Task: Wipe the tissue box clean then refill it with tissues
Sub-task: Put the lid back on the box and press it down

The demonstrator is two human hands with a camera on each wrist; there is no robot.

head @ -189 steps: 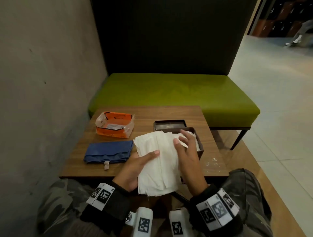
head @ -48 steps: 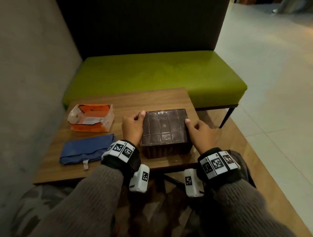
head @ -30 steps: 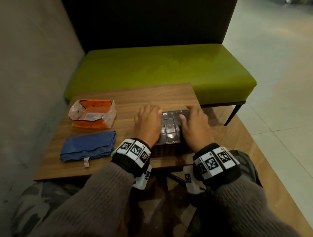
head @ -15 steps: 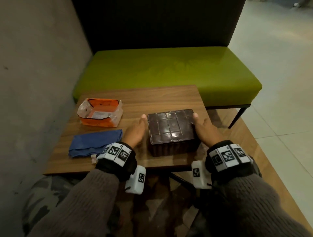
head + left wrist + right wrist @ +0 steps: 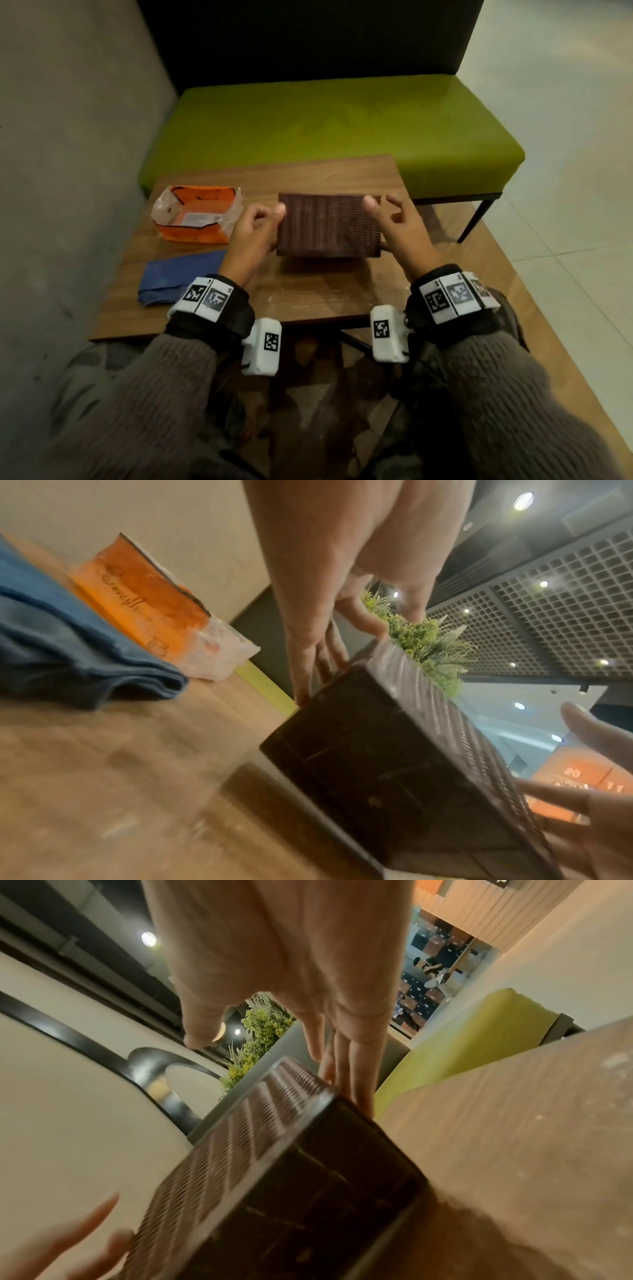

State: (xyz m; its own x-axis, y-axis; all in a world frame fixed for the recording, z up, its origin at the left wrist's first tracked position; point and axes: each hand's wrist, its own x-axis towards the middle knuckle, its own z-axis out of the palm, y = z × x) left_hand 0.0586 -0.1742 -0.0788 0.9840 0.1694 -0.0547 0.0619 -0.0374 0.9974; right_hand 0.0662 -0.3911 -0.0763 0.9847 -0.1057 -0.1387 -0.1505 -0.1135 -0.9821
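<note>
The dark brown tissue box (image 5: 329,224) is tipped up on one edge near the middle of the wooden surface (image 5: 301,298), its ribbed face turned toward the person, held between both hands. The left hand (image 5: 251,233) grips its left end with thumb in front and fingers (image 5: 308,653) curled behind; the right hand (image 5: 399,226) grips the right end likewise. Toward the surface's left edge lie a folded blue cloth (image 5: 178,277) and, behind it, an opened orange tissue pack (image 5: 197,219).
</note>
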